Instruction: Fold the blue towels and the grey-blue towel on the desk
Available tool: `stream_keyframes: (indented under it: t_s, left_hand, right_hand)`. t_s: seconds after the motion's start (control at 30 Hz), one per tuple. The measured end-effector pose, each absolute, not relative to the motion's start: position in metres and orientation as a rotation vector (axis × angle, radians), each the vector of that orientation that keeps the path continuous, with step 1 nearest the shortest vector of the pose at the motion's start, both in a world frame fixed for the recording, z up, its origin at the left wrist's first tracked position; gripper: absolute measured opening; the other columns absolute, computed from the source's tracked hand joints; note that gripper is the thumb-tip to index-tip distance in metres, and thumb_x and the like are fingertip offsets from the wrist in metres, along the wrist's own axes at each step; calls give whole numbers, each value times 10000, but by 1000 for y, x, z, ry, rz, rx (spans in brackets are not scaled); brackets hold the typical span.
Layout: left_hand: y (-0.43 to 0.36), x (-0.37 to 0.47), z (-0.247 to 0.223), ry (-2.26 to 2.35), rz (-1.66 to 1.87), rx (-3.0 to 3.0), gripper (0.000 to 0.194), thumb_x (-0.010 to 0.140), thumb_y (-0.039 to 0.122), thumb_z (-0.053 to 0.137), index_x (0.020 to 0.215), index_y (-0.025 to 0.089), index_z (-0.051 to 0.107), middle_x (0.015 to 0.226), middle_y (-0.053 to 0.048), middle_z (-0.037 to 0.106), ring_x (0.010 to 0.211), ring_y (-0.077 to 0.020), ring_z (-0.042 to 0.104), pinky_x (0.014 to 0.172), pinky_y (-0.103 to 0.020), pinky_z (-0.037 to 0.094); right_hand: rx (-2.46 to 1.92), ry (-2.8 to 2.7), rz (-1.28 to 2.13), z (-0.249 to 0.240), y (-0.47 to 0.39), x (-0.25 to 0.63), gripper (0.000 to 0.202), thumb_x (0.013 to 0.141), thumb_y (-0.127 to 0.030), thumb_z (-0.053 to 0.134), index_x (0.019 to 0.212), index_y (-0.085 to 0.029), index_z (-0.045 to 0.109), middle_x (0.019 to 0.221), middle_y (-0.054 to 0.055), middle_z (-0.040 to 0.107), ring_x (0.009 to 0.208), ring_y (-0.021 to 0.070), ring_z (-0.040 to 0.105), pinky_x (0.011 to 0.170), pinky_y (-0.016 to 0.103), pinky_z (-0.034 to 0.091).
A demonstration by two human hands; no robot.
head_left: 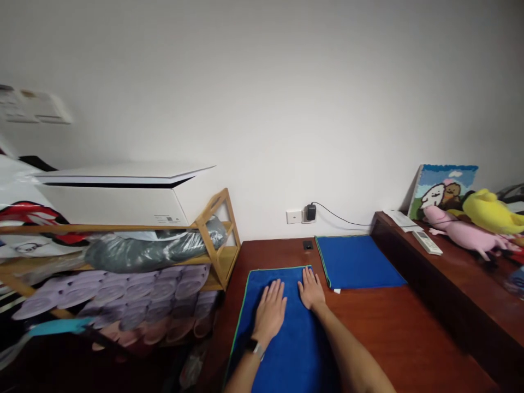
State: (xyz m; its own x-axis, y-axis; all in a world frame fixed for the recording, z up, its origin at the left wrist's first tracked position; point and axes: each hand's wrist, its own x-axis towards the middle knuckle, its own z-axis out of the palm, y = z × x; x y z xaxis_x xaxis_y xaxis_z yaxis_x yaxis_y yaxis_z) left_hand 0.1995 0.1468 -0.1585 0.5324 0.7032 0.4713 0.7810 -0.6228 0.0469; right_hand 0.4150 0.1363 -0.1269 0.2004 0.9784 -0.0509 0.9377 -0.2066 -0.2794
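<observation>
A bright blue cloth (292, 344) with thin green edging lies spread beneath both hands on the reddish-brown counter (409, 327). Left hand (270, 310) and right hand (312, 289) rest open, palms down. Beyond the right hand lies another blue cloth (360, 262), white-tagged.

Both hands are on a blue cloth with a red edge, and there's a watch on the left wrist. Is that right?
Almost! The edge of the blue cloth is green, not red, as the head view shows. The left hand and right hand are on it, and the watch is on the left wrist.
</observation>
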Motion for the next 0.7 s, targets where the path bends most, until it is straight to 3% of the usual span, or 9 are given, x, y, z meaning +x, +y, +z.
stream_keyframes:
  t_s: [0.17,0.33,0.5,0.57,0.63,0.7]
  left_hand:
    - [192,246,-152,-1408,-549,-2739,583,1112,371,320,1620,232,570,1670,-125,586,1571,-296,531,1291,-553,428]
    - [232,146,-158,-1736,-540,-2522,635,1075,384,310,1613,181,580,1681,-178,558,1585,-347,508,1294,-635,401]
    - [164,118,-149,-1620,-737,-2430,648,1085,384,289,1552,91,629,1614,-232,625,1548,-385,549,1296,-649,422]
    - [94,155,-158,-1504,-749,-2543,583,1094,418,355,1537,201,667,1577,-174,675,1508,-366,598,1307,-608,450]
    - [19,203,-177,-1314,-637,-2764,530,1068,456,461,1562,384,640,1550,-76,708,1433,-327,668,1271,-532,532]
    - [-41,242,-194,-1126,-498,-2932,585,995,493,591,1578,451,609,1552,-40,696,1402,-322,693,1187,-488,619]
  right_hand:
    - [-2267,-1843,309,-128,137,416,705,1136,-411,227,1766,-94,238,1838,103,192,1726,222,147,1400,436,100]
    - [-2276,-1832,318,-130,139,417,712,1144,-447,189,1772,-112,213,1847,80,165,1728,206,127,1400,430,78]
    - [-2290,-1824,329,-124,141,415,716,1139,-444,215,1772,-108,211,1846,96,166,1728,210,132,1400,428,81]
    - [-2304,-1817,359,-120,139,414,717,1137,-431,213,1772,-99,203,1848,98,156,1730,214,122,1400,431,79]
    - [-2327,-1794,378,-119,133,413,719,1134,-419,215,1771,-86,198,1848,106,152,1731,221,115,1400,437,84]
    - [-2355,-1764,374,-119,123,413,725,1130,-415,223,1768,-71,197,1847,114,154,1731,232,114,1400,441,94]
